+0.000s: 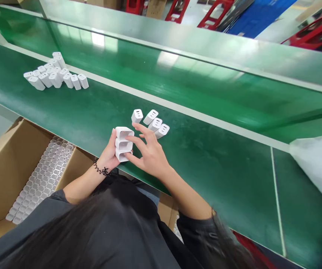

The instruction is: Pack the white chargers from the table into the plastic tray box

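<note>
My left hand (pixel 110 154) is closed around three white plastic charger shells (pixel 124 144), lined up one against another. Their hollow ends face up toward me. My right hand (pixel 148 151) reaches in from the right with fingers spread; its thumb and index fingertip are at the rims of the shells. Whether those fingertips press on them I cannot tell. Just beyond the right hand, several white charger shells stand on the green work surface, one apart (pixel 137 116) and the others in a slanted row (pixel 156 123), with port slots showing on their top faces.
A larger group of white charger shells (pixel 55 74) stands at the far left of the green bench (pixel 211 168). An open cardboard box (pixel 6 168) of shells is below its near edge. A white plastic bag (pixel 320 160) is at the right. Red stools (pixel 177 10) stand beyond.
</note>
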The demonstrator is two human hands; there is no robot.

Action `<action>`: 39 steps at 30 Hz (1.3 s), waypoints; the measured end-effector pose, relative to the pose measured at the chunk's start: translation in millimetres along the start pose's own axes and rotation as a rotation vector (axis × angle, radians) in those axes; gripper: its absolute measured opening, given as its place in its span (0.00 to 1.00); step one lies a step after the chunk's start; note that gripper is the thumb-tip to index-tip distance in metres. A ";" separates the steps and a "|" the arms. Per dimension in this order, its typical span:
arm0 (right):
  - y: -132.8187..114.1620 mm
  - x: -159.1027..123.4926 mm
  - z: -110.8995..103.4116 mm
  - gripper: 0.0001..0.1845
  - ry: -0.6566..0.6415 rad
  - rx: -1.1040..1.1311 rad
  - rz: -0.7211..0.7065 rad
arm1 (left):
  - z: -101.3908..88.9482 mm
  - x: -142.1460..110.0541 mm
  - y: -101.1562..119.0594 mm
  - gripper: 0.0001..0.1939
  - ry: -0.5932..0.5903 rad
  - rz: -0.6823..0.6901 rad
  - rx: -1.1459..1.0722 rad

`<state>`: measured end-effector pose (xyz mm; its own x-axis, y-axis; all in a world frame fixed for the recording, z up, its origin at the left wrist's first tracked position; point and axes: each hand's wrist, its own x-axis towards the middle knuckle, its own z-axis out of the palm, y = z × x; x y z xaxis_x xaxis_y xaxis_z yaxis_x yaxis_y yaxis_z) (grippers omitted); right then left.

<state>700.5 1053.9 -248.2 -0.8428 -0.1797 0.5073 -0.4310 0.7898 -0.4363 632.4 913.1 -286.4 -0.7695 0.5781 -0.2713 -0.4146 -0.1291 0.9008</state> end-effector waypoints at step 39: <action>15.2 34.4 123.7 0.27 -0.358 -0.043 -0.188 | -324.7 -112.9 -62.8 0.21 0.608 -0.464 1.202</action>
<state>625.1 987.2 -329.3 -0.8130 -0.5100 0.2810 -0.5806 0.7465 -0.3250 587.6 594.3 -422.4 -0.8933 -0.0918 -0.4401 -0.2618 0.9020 0.3433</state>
